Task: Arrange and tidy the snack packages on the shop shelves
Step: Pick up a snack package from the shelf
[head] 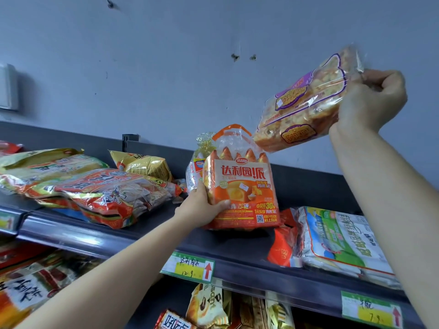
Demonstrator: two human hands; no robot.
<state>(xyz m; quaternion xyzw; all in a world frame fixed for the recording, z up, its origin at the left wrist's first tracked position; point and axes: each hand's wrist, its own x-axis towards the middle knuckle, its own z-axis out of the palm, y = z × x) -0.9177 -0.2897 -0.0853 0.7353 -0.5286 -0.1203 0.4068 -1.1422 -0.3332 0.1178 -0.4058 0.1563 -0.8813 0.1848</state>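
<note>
Gripping an orange pie bag (240, 186) upright, on or just above the dark top shelf (142, 236), the left hand (202, 207) has its fingers (222, 203) wrapped round the bag's lower left side. The right hand (373, 100), raised well above, clutches one end of a clear purple-labelled cake package (306, 103), which slants down from those fingers toward the bag's handle. Flat snack bags (99, 188) lie heaped left of the left fingers.
</note>
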